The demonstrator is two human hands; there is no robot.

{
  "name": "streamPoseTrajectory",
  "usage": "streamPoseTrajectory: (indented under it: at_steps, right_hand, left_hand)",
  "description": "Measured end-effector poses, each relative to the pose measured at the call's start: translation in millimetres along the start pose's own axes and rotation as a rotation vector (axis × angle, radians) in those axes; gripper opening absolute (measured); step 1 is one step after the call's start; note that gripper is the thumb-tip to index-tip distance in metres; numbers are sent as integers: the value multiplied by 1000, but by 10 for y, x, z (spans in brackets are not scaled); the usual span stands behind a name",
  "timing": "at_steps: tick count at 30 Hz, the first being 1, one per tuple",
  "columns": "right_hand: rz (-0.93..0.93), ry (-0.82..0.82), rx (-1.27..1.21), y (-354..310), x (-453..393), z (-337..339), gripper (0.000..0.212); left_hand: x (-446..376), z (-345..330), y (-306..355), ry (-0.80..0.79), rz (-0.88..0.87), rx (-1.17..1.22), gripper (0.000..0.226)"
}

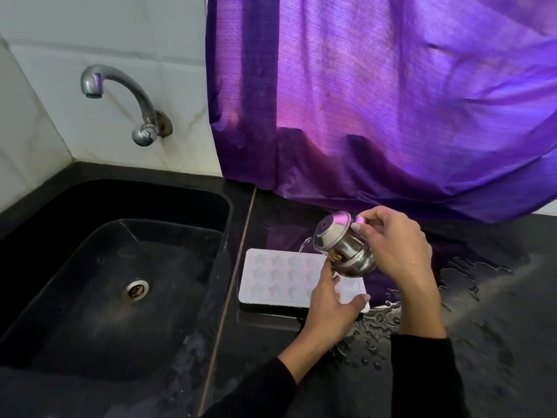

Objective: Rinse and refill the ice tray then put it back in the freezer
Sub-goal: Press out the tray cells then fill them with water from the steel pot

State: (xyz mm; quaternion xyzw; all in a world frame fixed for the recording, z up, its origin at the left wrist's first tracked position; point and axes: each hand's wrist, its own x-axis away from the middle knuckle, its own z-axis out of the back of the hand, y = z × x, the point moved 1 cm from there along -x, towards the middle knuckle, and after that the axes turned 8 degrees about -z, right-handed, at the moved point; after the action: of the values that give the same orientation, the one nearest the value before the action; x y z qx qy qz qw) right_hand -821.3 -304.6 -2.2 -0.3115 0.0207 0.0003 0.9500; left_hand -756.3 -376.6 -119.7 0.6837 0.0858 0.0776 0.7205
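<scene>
A white ice tray with star-shaped cells lies flat on the black counter, just right of the sink. My right hand grips a small steel pot and holds it tilted over the tray's far right part. A thin stream of water runs from its rim into the tray. My left hand rests on the tray's near right corner, thumb at its front edge and fingers up near the pot. The hands hide the tray's right end.
A black sink with a steel drain fills the left side. A chrome tap juts from the tiled wall above it, not running. A purple curtain hangs behind the counter. Spilled water pools on the counter right of the tray.
</scene>
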Motion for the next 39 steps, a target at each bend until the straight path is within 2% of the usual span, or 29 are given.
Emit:
streamPoseTrajectory:
  at_steps: [12, 17, 24, 39]
  right_hand:
    - [-18, -23, -63, 56, -20, 29, 7]
    - [3, -35, -148, 108, -46, 74, 5]
    - [37, -16, -287, 62, -54, 56, 2]
    - [72, -41, -93, -206, 57, -111, 6]
  left_hand:
    - [11, -2, -5, -3, -4, -2, 82]
    - [10, 25, 30, 33, -30, -2, 78]
    - [-16, 98, 78, 104, -73, -32, 86]
    - [29, 178, 48, 114, -32, -44, 81]
